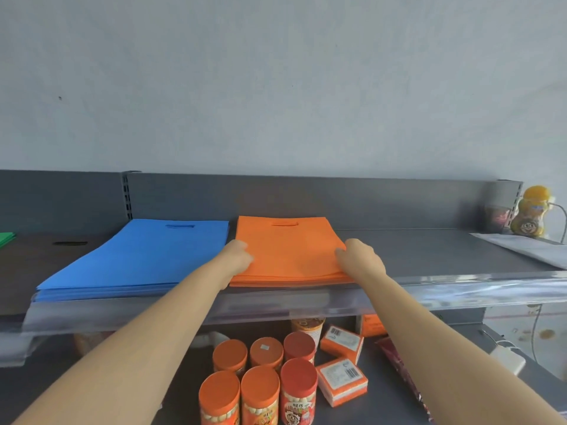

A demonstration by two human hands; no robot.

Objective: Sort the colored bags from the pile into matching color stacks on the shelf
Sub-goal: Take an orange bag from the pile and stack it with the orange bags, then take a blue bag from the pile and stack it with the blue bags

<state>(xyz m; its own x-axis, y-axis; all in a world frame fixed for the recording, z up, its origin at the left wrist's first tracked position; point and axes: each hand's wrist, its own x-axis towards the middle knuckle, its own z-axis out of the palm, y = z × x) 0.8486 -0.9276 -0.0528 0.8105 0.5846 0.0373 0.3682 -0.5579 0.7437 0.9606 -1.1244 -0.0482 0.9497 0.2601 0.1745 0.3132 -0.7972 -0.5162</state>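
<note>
A stack of orange bags (288, 250) lies flat in the middle of the grey shelf (429, 253). My left hand (237, 256) grips its left edge and my right hand (360, 257) grips its right edge, both near the front. Left of it lies a stack of blue bags (144, 256), touching or nearly touching the orange one. Further left a dark brown bag (46, 256) lies flat, and a green bag (6, 239) peeks in at the frame's left edge.
A yellow bottle (532, 214) and a dark cup (497, 217) stand at the shelf's back right, beside a white sheet (521, 250). Below, the lower shelf holds several orange-lidded jars (260, 372) and orange boxes (342, 380). A clear strip (460, 289) runs along the shelf front.
</note>
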